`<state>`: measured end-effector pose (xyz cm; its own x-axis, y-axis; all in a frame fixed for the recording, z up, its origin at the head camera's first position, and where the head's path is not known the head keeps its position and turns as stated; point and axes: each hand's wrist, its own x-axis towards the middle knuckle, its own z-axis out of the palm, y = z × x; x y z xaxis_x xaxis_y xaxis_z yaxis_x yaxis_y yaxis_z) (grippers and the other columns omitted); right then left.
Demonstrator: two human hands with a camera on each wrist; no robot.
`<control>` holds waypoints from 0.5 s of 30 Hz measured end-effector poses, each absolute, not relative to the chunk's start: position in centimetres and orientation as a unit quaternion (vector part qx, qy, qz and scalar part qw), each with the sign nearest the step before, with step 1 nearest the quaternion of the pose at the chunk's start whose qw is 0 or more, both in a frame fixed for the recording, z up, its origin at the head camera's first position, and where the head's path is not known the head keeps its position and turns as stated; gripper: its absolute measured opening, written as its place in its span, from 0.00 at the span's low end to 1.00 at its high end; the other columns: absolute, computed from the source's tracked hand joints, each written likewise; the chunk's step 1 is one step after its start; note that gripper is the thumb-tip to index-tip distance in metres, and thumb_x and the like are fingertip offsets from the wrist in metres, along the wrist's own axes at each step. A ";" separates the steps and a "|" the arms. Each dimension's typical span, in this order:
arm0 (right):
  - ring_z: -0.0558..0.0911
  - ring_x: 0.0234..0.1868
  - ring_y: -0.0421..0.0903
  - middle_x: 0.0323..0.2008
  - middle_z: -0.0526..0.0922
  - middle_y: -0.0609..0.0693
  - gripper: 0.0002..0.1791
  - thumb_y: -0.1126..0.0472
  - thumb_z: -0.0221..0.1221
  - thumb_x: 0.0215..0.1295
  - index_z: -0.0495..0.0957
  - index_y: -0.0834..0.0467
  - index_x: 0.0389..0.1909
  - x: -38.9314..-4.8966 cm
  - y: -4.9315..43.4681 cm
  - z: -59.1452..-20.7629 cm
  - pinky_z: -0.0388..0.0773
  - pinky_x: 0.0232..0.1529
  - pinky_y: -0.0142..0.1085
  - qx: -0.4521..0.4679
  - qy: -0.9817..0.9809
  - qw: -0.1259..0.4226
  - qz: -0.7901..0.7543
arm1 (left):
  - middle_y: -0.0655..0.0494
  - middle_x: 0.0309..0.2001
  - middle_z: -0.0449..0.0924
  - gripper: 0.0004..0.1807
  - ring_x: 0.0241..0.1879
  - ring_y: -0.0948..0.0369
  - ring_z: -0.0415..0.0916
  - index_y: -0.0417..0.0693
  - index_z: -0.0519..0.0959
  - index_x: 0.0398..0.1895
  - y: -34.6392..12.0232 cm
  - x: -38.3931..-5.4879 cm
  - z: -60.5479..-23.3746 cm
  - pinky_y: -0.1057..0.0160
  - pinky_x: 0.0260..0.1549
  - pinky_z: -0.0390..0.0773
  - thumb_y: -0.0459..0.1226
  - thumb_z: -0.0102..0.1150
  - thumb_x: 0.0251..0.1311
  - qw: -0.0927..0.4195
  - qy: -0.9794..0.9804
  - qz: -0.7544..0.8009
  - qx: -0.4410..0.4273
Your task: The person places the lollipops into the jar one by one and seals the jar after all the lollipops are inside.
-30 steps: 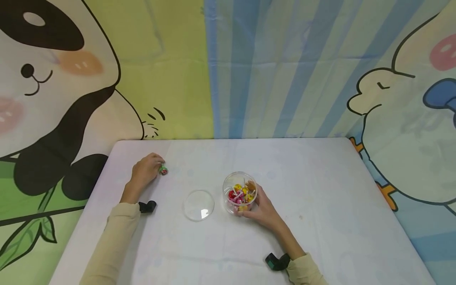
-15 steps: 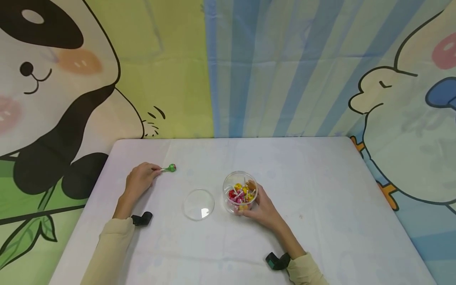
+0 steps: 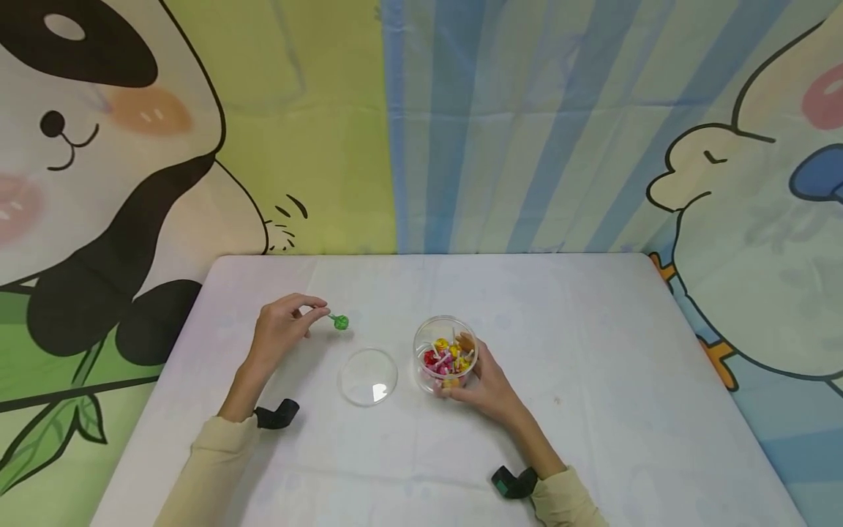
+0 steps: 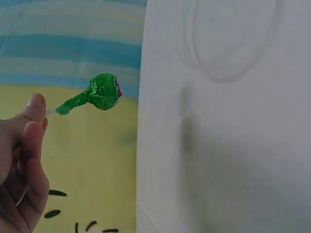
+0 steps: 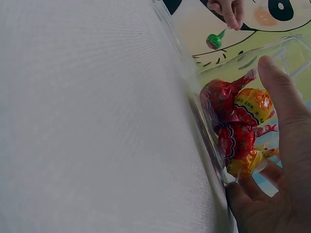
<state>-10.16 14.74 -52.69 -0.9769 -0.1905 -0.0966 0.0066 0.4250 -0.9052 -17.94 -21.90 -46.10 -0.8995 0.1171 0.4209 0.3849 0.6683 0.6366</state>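
A green-wrapped lollipop point(image 3: 340, 322) is pinched by its white stick in my left hand point(image 3: 285, 326), above the table's left half. The left wrist view shows the lollipop point(image 4: 104, 91) with its wrapper twisted round the stick, between thumb and fingers. My right hand point(image 3: 486, 384) grips the side of a clear round jar point(image 3: 421, 344) standing on the table. Inside are several lollipops point(image 3: 448, 359) in red, yellow and pink wrappers. Up close in the right wrist view, red and yellow lollipops point(image 5: 235, 138) press against the jar's wall, with my right thumb point(image 5: 282, 90) over it.
A clear round lid point(image 3: 366, 378) lies flat on the white table point(image 3: 593, 329), just left of the jar. Behind the table hangs a cartoon-printed cloth point(image 3: 500, 132), which also runs along both sides. Each wrist wears a black camera point(image 3: 277, 414).
My left hand has lifted the green lollipop off the table at the left and carried it rightward, closer to the jar. The right hand and jar stay in place.
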 end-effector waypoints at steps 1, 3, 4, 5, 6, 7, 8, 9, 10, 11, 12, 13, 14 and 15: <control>0.59 0.75 0.53 0.72 0.60 0.51 0.60 0.49 0.76 0.43 0.49 0.49 0.74 -10.2 14.7 -52.6 0.61 0.70 0.52 -0.054 0.840 0.092 -0.532 | 0.54 0.30 0.86 0.07 0.11 0.72 0.68 0.47 0.87 0.34 -21.4 -17.8 -45.7 0.74 0.11 0.60 0.35 0.71 0.51 0.176 -0.891 -0.391 -0.147; 0.59 0.75 0.53 0.72 0.60 0.52 0.60 0.49 0.76 0.43 0.49 0.49 0.74 -10.2 14.8 -52.6 0.61 0.70 0.52 -0.054 0.840 0.091 -0.532 | 0.54 0.30 0.87 0.07 0.11 0.71 0.69 0.47 0.87 0.34 -20.4 -17.4 -44.9 0.75 0.11 0.61 0.34 0.72 0.50 0.181 -0.880 -0.408 -0.161; 0.60 0.75 0.53 0.72 0.60 0.51 0.60 0.49 0.76 0.43 0.49 0.49 0.74 -10.2 14.8 -52.5 0.61 0.70 0.51 -0.053 0.841 0.092 -0.531 | 0.54 0.30 0.87 0.08 0.11 0.70 0.69 0.47 0.87 0.34 -19.9 -17.2 -44.5 0.75 0.11 0.61 0.34 0.72 0.49 0.184 -0.874 -0.416 -0.169; 0.60 0.75 0.53 0.72 0.60 0.51 0.60 0.49 0.76 0.43 0.49 0.49 0.74 -10.2 14.7 -52.5 0.61 0.70 0.52 -0.052 0.842 0.090 -0.529 | 0.54 0.29 0.87 0.08 0.11 0.70 0.69 0.46 0.87 0.35 -19.5 -17.1 -44.2 0.75 0.11 0.61 0.33 0.72 0.49 0.188 -0.867 -0.426 -0.179; 0.60 0.75 0.53 0.72 0.61 0.51 0.60 0.48 0.76 0.43 0.50 0.49 0.74 -10.2 14.8 -52.5 0.61 0.70 0.52 -0.053 0.843 0.088 -0.528 | 0.54 0.29 0.87 0.08 0.11 0.70 0.69 0.46 0.87 0.35 -19.1 -16.9 -43.9 0.75 0.12 0.62 0.32 0.72 0.48 0.193 -0.859 -0.434 -0.189; 0.60 0.75 0.53 0.72 0.61 0.51 0.60 0.48 0.76 0.43 0.50 0.49 0.74 -10.2 14.8 -52.5 0.61 0.70 0.52 -0.052 0.843 0.089 -0.528 | 0.53 0.29 0.88 0.09 0.11 0.70 0.70 0.46 0.87 0.35 -18.7 -16.6 -43.6 0.76 0.12 0.63 0.32 0.72 0.48 0.197 -0.852 -0.441 -0.200; 0.60 0.75 0.53 0.72 0.61 0.51 0.60 0.48 0.76 0.43 0.50 0.49 0.74 -10.2 14.8 -52.6 0.61 0.70 0.52 -0.052 0.842 0.090 -0.530 | 0.53 0.29 0.88 0.09 0.11 0.70 0.70 0.45 0.87 0.35 -18.3 -16.4 -43.3 0.76 0.12 0.64 0.31 0.72 0.48 0.201 -0.846 -0.447 -0.211; 0.60 0.75 0.53 0.72 0.61 0.51 0.60 0.48 0.76 0.43 0.50 0.49 0.74 -10.2 14.8 -52.6 0.61 0.70 0.52 -0.051 0.842 0.091 -0.530 | 0.52 0.30 0.88 0.09 0.11 0.71 0.70 0.44 0.87 0.35 -17.9 -16.1 -43.0 0.76 0.13 0.65 0.31 0.72 0.48 0.203 -0.839 -0.454 -0.221; 0.60 0.75 0.53 0.72 0.61 0.51 0.60 0.48 0.76 0.43 0.50 0.49 0.74 -10.2 14.8 -52.7 0.62 0.70 0.52 -0.050 0.842 0.090 -0.530 | 0.52 0.30 0.88 0.09 0.11 0.71 0.71 0.44 0.87 0.35 -17.5 -15.9 -42.7 0.76 0.13 0.66 0.31 0.72 0.48 0.204 -0.832 -0.462 -0.230; 0.60 0.75 0.54 0.72 0.61 0.51 0.60 0.48 0.76 0.43 0.50 0.49 0.74 -10.2 14.8 -52.8 0.61 0.70 0.52 -0.051 0.841 0.090 -0.531 | 0.52 0.30 0.88 0.09 0.12 0.71 0.71 0.43 0.87 0.35 -17.0 -15.6 -42.3 0.76 0.14 0.68 0.30 0.72 0.48 0.203 -0.824 -0.472 -0.239; 0.60 0.75 0.54 0.72 0.61 0.52 0.60 0.48 0.76 0.42 0.50 0.50 0.74 -10.2 14.8 -52.8 0.61 0.70 0.52 -0.052 0.841 0.089 -0.531 | 0.52 0.30 0.88 0.08 0.12 0.72 0.71 0.43 0.87 0.35 -16.6 -15.3 -42.0 0.76 0.14 0.70 0.30 0.71 0.49 0.200 -0.815 -0.485 -0.247; 0.60 0.75 0.54 0.72 0.61 0.51 0.60 0.48 0.76 0.42 0.50 0.49 0.74 -10.2 14.8 -52.8 0.61 0.70 0.52 -0.053 0.842 0.089 -0.530 | 0.51 0.30 0.88 0.08 0.12 0.72 0.72 0.43 0.87 0.35 -16.1 -15.0 -41.7 0.75 0.15 0.71 0.30 0.71 0.49 0.196 -0.804 -0.500 -0.255; 0.60 0.75 0.53 0.72 0.61 0.51 0.61 0.47 0.76 0.42 0.50 0.49 0.74 -10.1 14.8 -52.8 0.61 0.70 0.52 -0.054 0.843 0.088 -0.528 | 0.51 0.29 0.88 0.08 0.12 0.72 0.72 0.42 0.87 0.35 -15.6 -14.7 -41.4 0.74 0.15 0.72 0.29 0.71 0.49 0.189 -0.794 -0.515 -0.261; 0.60 0.75 0.53 0.72 0.61 0.51 0.61 0.47 0.77 0.42 0.50 0.49 0.74 -10.1 14.8 -52.8 0.61 0.70 0.52 -0.056 0.843 0.086 -0.528 | 0.51 0.29 0.88 0.08 0.12 0.72 0.72 0.42 0.87 0.34 -15.1 -14.4 -41.1 0.74 0.16 0.72 0.28 0.70 0.49 0.181 -0.785 -0.529 -0.268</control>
